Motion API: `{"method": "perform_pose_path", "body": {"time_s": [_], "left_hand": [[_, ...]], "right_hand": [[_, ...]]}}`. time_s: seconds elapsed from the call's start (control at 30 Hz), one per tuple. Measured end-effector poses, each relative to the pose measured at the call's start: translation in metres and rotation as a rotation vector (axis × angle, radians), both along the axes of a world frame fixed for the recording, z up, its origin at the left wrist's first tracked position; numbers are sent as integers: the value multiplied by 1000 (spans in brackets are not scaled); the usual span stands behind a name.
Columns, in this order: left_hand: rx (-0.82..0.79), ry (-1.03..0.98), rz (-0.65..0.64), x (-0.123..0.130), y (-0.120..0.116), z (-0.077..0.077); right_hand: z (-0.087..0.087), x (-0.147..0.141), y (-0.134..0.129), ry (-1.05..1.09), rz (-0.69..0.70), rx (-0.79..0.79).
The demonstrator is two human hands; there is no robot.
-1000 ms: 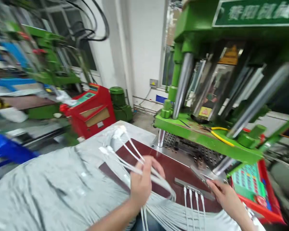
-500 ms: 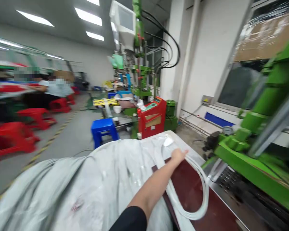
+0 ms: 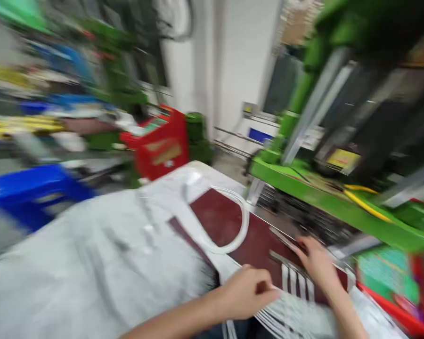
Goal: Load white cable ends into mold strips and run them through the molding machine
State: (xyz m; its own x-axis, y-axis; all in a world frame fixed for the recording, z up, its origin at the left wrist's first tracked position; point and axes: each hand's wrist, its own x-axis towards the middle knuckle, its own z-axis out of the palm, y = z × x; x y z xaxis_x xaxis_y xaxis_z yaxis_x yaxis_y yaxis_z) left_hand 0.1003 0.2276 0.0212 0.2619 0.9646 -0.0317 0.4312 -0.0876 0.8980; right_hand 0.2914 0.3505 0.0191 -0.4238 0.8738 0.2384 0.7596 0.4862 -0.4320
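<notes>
Left of the brown board [image 3: 217, 219], the blurred blue stool [image 3: 31, 186] is cut off; right of it, the red bin [image 3: 392, 307] smears; over it, the right hand [image 3: 315, 263] hides one end of the metal strip [image 3: 281, 237].

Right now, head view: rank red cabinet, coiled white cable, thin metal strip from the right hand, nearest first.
1. Thin metal strip: in the right hand.
2. Coiled white cable: to the hand's left.
3. Red cabinet: farther left, beyond the coil.

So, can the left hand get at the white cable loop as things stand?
Probably yes. The left hand looks empty, though blurred, and the white cable loop lies beyond it on the brown board, with nothing seen standing between. The right hand is off to the side, holding a thin metal bar.
</notes>
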Motion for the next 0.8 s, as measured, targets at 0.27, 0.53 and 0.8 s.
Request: {"method": "perform_pose_path", "body": {"time_s": [0.27, 0.53, 0.8], "left_hand": [[-182, 257, -286, 17, -33, -4], [-781, -298, -292, 70, -34, -63], [-829, -551, -238, 79, -31, -89]], "right_hand": [[-1, 65, -44, -90, -143, -160], [-13, 49, -55, -174, -84, -153], [-26, 28, -59, -244, -168, -102]]}}
